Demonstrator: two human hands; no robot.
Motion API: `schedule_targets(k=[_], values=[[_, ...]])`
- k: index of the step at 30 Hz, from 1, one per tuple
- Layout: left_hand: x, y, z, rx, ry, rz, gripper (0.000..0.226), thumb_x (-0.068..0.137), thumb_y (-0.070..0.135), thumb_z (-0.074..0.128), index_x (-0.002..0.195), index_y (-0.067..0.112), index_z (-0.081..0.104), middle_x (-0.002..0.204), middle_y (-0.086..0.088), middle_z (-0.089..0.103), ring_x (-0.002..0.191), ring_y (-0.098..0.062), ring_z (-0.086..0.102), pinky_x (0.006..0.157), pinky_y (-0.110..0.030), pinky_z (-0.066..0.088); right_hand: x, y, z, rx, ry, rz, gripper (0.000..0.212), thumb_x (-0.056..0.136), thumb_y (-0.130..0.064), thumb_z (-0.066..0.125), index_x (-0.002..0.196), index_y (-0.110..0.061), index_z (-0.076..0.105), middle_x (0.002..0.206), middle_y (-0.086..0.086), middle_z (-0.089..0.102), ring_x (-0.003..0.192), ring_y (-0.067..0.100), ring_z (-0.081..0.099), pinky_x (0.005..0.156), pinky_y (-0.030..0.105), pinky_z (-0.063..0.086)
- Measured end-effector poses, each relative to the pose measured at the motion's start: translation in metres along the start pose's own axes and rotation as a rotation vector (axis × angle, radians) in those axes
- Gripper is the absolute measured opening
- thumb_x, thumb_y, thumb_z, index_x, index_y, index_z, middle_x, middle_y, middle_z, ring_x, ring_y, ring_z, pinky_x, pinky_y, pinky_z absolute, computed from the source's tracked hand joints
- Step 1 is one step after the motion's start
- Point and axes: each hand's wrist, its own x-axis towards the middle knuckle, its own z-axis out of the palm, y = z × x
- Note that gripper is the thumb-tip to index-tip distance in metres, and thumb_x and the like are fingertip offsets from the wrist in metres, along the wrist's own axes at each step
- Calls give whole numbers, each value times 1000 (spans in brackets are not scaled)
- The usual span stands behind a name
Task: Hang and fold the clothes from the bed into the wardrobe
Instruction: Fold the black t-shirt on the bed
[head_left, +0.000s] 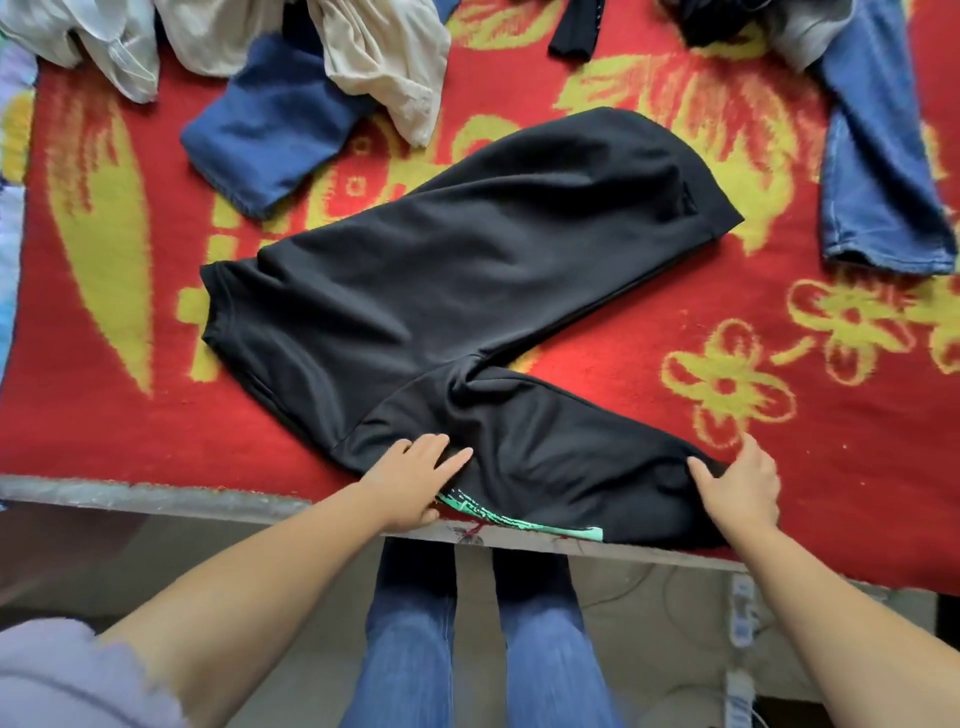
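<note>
A black garment (457, 270) with a green print at its near edge lies spread on the bed's red and yellow blanket (104, 415). Its near part is folded over by the bed's front edge. My left hand (415, 480) rests on the fold with its fingers nearly straight. My right hand (740, 486) grips the fold's right end, thumb on top of the cloth and fingers curled at its edge. The wardrobe is out of view.
More clothes lie at the far side of the bed: a blue garment (275, 140), cream garments (384, 62), blue jeans (872, 156) at the right and dark items (576, 26) at the top. A power strip (740, 613) and cables lie on the floor.
</note>
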Motion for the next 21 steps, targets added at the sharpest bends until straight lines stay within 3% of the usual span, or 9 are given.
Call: schedule_targets(k=[3, 5, 7, 10, 12, 14, 16, 19, 21], values=[[2, 15, 17, 188, -34, -110, 97, 88, 22, 56, 149, 18, -20, 157, -13, 4, 145, -27, 8, 112, -45, 19, -4, 32, 4, 162, -175, 83, 84, 81, -38, 74, 144, -3, 32, 146, 21, 35, 133, 36, 37, 110, 48, 32], [3, 15, 18, 200, 49, -117, 92, 88, 10, 51, 151, 18, -16, 156, -12, 10, 142, -27, 15, 109, -42, 23, -9, 38, 7, 359, -246, 147, 81, 80, -31, 77, 142, -4, 32, 141, 14, 43, 128, 33, 44, 107, 46, 37], [7, 9, 13, 99, 133, -90, 80, 88, 4, 46, 154, 20, 3, 150, -9, 25, 135, -26, 29, 103, -36, 31, -9, 36, 5, 546, -368, 229, 64, 82, -20, 75, 136, -5, 43, 130, 14, 56, 115, 32, 57, 97, 48, 47], [10, -6, -7, -301, 169, -173, 58, 90, 4, 41, 144, 24, 41, 137, 0, 48, 124, -20, 45, 97, -32, 40, -5, 11, -22, 787, -583, 361, 26, 87, -17, 66, 111, -8, 63, 92, 16, 72, 73, 27, 70, 62, 36, 58], [7, -20, -22, -549, 147, -233, 46, 88, 5, 44, 127, 23, 60, 124, 3, 61, 116, -18, 53, 94, -31, 42, 0, -22, -51, 884, -618, 364, 12, 91, -21, 59, 97, -11, 63, 67, 8, 70, 51, 18, 65, 47, 23, 52], [0, -35, -32, -692, 110, -224, 24, 90, 7, 47, 97, 17, 67, 93, 1, 67, 92, -20, 59, 78, -31, 40, 9, -65, -84, 1014, -580, 332, 12, 94, -22, 55, 84, -16, 59, 51, -2, 63, 39, 9, 57, 38, 15, 45], [-8, -52, -40, -889, 53, -217, 19, 96, 15, 51, 79, 8, 58, 73, 3, 53, 73, -15, 48, 71, -32, 35, 17, -117, -112, 1240, -548, 309, 14, 89, -12, 57, 76, -15, 57, 46, -6, 59, 37, 4, 55, 39, 15, 45], [-19, -80, -50, -1341, -7, -323, 25, 96, 27, 55, 98, 5, 67, 88, 6, 64, 78, -9, 53, 79, -29, 41, 29, -199, -132, 1563, -560, 254, 13, 65, 7, 60, 67, -5, 59, 51, 2, 61, 43, 9, 59, 43, 20, 50], [-19, -95, -51, -1480, 13, -390, 23, 95, 31, 57, 96, 11, 70, 90, 9, 70, 80, -8, 58, 79, -25, 44, 34, -247, -121, 1690, -516, 213, 18, 87, 9, 45, 88, -1, 60, 70, 12, 65, 52, 16, 65, 53, 30, 57]])
